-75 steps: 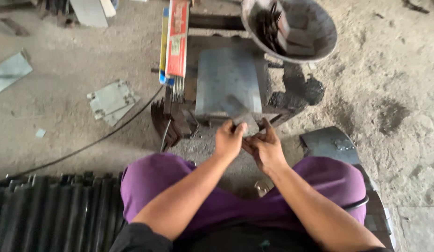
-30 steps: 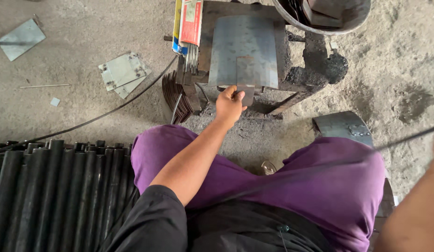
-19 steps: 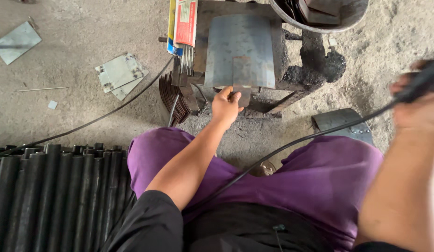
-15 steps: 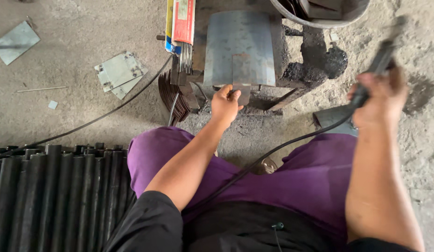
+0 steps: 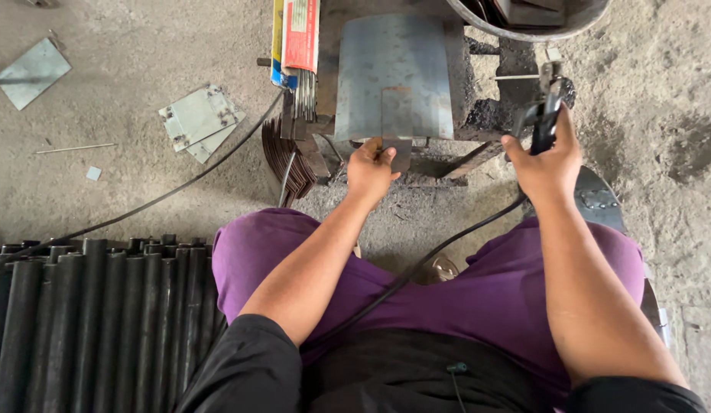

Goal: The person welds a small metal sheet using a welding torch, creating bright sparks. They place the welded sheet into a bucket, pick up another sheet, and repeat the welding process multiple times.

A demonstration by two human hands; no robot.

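Upright, the electrode holder [image 5: 544,107] points away — right hand [image 5: 547,164] gripping it.

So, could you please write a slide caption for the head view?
Left hand steadies a small metal piece on a steel plate; right hand grips a welding holder.

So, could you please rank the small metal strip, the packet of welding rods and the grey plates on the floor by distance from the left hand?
1. small metal strip, touching the left hand.
2. packet of welding rods, upper left.
3. grey plates, far left on the floor.
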